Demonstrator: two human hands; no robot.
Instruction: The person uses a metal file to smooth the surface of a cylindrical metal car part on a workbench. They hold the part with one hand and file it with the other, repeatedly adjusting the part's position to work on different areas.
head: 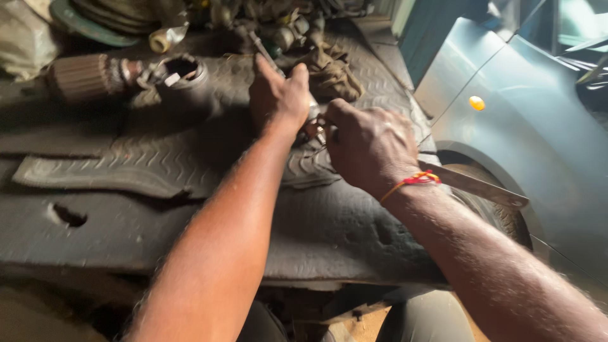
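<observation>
Head view: both bare hands meet over a dark rubber mat (190, 158) with a wavy tread pattern, which covers the desk (342, 253). The left hand (278, 95) lies palm down with its fingers curled around a small metal part (315, 123), of which only a pale end shows beside the thumb; its grip is closed on that part. The right hand (367, 145), with a red and yellow thread (415, 180) at the wrist, is clenched just beside the left, touching the same part; what its closed grip holds is hidden by the fingers. A flat metal blade (481, 187) lies under the right wrist and reaches past the desk's edge. Behind the hands stand a ribbed cylinder (82, 76), a round metal housing (180, 73), a greasy cloth (332, 76) and a heap of blurred parts. A grey-blue car body (525, 120) stands to the right.
</observation>
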